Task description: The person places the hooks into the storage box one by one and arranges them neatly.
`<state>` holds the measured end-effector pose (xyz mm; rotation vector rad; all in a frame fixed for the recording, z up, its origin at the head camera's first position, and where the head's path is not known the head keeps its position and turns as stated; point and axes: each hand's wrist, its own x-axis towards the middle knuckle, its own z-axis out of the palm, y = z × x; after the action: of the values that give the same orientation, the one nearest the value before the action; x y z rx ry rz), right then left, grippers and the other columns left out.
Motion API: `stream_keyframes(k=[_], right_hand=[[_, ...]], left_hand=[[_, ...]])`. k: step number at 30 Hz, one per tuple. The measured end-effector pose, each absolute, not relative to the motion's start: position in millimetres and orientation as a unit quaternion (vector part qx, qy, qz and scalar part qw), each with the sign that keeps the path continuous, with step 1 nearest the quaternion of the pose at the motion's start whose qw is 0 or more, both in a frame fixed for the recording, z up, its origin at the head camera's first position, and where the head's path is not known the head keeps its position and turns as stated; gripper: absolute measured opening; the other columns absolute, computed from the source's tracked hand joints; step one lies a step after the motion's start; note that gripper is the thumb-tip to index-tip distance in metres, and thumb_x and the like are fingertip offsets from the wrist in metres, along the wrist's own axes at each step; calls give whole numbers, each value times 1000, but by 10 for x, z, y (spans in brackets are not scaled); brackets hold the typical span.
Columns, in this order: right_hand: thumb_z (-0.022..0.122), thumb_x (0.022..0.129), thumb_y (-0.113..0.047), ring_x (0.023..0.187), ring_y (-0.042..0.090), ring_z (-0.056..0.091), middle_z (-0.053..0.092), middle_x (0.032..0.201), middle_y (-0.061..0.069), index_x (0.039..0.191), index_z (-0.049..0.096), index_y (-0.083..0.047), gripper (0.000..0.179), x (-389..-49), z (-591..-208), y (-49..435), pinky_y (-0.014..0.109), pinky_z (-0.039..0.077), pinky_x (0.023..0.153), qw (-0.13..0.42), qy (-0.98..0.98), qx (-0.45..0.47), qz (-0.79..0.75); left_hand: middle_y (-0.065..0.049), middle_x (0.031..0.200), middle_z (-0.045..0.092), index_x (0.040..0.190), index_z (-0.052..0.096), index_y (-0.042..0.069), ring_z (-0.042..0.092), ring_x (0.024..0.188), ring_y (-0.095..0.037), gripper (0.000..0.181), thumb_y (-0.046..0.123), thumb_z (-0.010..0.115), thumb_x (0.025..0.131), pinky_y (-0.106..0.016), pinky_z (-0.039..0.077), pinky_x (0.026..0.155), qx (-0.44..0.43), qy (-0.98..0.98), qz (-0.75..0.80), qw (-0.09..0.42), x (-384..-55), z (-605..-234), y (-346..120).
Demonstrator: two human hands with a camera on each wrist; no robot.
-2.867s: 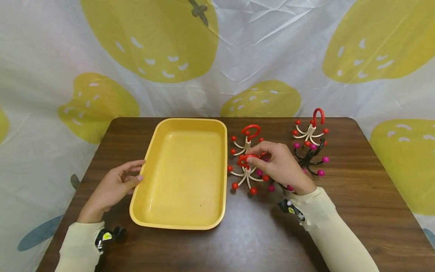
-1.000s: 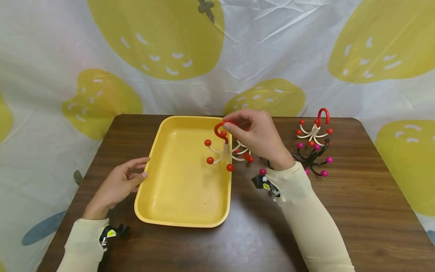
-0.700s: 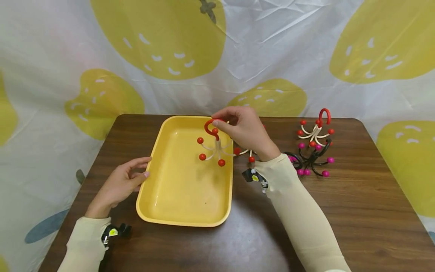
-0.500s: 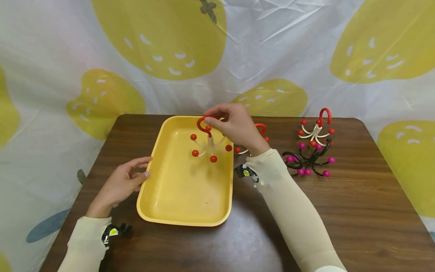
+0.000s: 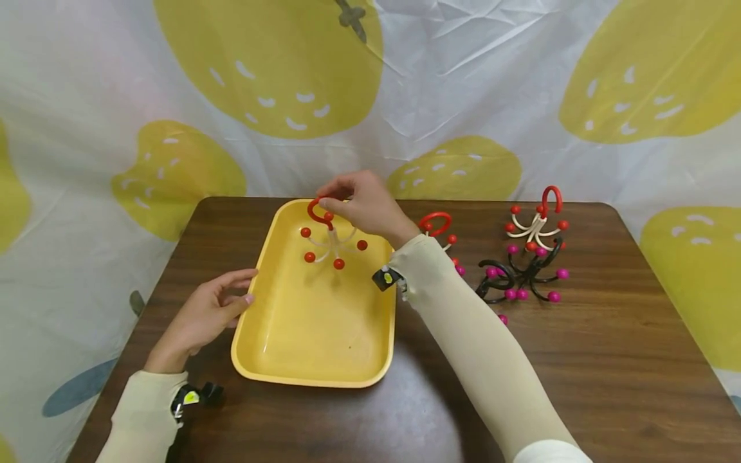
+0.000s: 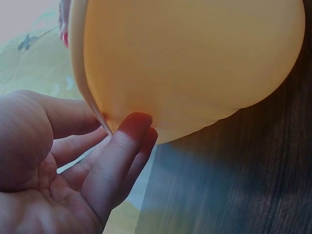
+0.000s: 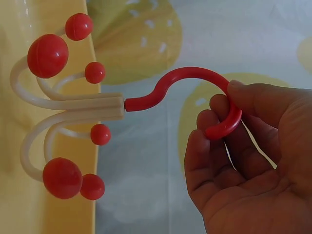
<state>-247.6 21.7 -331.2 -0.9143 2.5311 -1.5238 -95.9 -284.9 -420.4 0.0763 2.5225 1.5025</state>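
In the head view my right hand pinches the red crook of a cream multi-arm hook hanger over the far part of a yellow tray. Its several arms end in red balls, shown in the right wrist view. The hanger hangs with its crook up. My left hand touches the tray's left rim with thumb and fingertips; in the left wrist view, fingers lie against the tray's outer wall.
Right of the tray stands another cream hanger, partly behind the right sleeve. Black hangers with magenta balls crowd together farther right, one partly hidden. A cream hanger stands behind them. All rest on a brown wooden table before a patterned cloth.
My right hand has lifted the cream hanger from right of the tray and carried it left over the tray. The left hand keeps its place at the rim.
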Motion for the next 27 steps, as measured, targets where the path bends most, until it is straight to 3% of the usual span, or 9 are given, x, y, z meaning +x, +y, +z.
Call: stream_keyframes(k=[15,27], right_hand=[[72,100,-10,94,16,73,80,112,9,119,79,-5,21,-2735,-3449,-69,24,58,84,86,834,-281,-467],[73,100,-12,90,15,67,79,109,5,118,80,-10,19,-2814,-3583,-164,23,55,67,106,837,-255,-473]], left_hand=[[-27,148,57,159,46,9,74,110,-35,55,13,64,107,-38,68,77,20,847,520,106,-938,-4211,-2856],[-26,147,58,159,48,10,73,112,-36,55,12,64,107,-39,68,77,19,845,524,103,-937,-4247,-2814]])
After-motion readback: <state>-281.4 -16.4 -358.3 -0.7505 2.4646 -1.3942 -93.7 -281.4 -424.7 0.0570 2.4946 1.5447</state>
